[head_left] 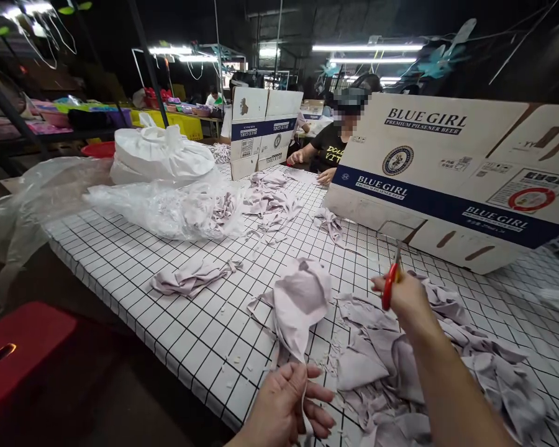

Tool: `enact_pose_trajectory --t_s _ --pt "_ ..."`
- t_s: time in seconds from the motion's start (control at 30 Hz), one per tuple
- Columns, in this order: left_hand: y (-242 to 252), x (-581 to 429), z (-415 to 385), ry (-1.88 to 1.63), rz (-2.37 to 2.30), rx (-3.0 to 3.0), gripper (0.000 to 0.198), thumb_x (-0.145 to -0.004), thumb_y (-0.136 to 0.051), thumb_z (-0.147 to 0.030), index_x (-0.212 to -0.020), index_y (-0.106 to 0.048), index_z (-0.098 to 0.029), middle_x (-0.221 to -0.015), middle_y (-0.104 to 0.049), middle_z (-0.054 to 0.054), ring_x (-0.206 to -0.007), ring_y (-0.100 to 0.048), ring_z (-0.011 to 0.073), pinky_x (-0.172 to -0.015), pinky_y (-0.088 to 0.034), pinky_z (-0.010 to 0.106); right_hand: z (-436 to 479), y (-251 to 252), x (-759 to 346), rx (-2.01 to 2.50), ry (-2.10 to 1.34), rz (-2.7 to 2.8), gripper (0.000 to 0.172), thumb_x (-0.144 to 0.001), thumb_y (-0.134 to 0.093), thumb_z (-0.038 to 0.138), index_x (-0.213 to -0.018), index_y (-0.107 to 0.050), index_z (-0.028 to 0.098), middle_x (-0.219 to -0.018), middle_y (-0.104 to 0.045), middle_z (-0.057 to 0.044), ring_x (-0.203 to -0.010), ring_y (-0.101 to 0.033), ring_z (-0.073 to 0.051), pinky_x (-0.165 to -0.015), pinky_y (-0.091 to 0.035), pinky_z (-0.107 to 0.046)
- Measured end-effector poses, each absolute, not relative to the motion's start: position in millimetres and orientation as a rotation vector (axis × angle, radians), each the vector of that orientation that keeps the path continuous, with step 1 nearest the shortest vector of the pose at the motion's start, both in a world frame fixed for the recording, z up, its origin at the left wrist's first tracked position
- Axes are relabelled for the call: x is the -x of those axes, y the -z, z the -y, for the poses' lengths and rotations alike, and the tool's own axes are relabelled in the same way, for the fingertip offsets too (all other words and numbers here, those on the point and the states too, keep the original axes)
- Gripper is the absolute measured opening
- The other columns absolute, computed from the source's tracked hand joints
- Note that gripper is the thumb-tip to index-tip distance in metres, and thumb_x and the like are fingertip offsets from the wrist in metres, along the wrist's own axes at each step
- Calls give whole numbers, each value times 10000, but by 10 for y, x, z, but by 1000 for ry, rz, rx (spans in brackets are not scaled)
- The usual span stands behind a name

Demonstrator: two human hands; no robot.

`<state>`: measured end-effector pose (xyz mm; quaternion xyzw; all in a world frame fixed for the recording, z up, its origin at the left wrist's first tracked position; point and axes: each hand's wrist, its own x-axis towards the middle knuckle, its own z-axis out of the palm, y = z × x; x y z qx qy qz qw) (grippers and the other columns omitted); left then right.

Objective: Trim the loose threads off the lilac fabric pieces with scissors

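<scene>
My left hand (pixel 291 397), near the table's front edge, pinches the narrow strap end of a pale mauve fabric piece (pixel 302 298). The wider part of that piece lies spread on the table beyond my fingers. In my right hand (pixel 410 298) is a pair of red-handled scissors (pixel 391 282), with the fingers wrapped round the handles and the blades pointing away from me. Under and beside my right forearm lies a heap of similar mauve fabric pieces (pixel 377 360). Another folded fabric piece (pixel 193 277) rests to the left of the one I hold.
Small scraps litter the checked tablecloth (pixel 168 329). Upright beer cartons (pixel 423 161) stand at the right and a smaller carton (pixel 265 130) farther back. A clear plastic bag (pixel 168 208) and a white sack (pixel 163 155) sit left. A co-worker (pixel 330 146) sits across; a red stool (pixel 28 354) stands lower left.
</scene>
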<state>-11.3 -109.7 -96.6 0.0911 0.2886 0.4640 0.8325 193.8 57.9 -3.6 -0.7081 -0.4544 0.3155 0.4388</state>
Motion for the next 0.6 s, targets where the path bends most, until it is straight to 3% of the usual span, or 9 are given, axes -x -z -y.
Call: enact_pose_trajectory --t_s 0.13,0.27,0.37,0.43,0.5,0.6 --pt "1070 5 1172 -854 -697 -221 478 -700 -788 -515 -887 -607 -114 -747 -723 86 -532 -675 156 -486 -480 224 23 287 -2012 1848 -949 1205 258 -561 -808 270 -627 -565 211 -516 -522 37 -484 -476 -151 -477 -373 -283" --pt "979 58 1190 -913 -827 -422 522 -687 -759 -584 -854 -642 -104 -704 -721 76 -526 -646 137 -510 -472 223 523 428 -1720 1646 -1318 1389 244 -650 -788 333 -716 -592 204 -610 -528 46 -540 -455 -123 -518 -398 -252" --pt "848 131 1137 -959 -875 -555 495 -718 -742 -566 -868 -667 -100 -671 -709 56 -526 -624 120 -534 -472 219 695 474 -1517 1405 -1496 1410 220 -740 -735 321 -875 -600 213 -878 -640 -25 -743 -570 -167 -668 -480 -275" --pt "760 169 1099 -970 -879 -578 474 -719 -752 -544 -876 -671 -105 -646 -689 34 -500 -602 108 -526 -476 217 720 492 -1429 1254 -1586 1404 210 -776 -709 300 -928 -587 222 -1095 -632 -70 -883 -593 -186 -783 -493 -303" --pt "686 201 1073 -967 -862 -555 457 -711 -763 -531 -870 -665 -115 -586 -652 3 -450 -569 96 -482 -467 207 682 498 -1372 1138 -1661 1405 219 -774 -715 280 -942 -585 227 -1173 -617 -77 -808 -595 -151 -776 -496 -300" --pt "616 257 1062 -920 -790 -481 422 -707 -772 -512 -836 -645 -131 -477 -585 -31 -363 -505 86 -381 -419 182 512 453 -1317 962 -1769 1469 201 -755 -687 214 -940 -611 215 -1115 -656 -63 -596 -508 -81 -641 -478 -259"
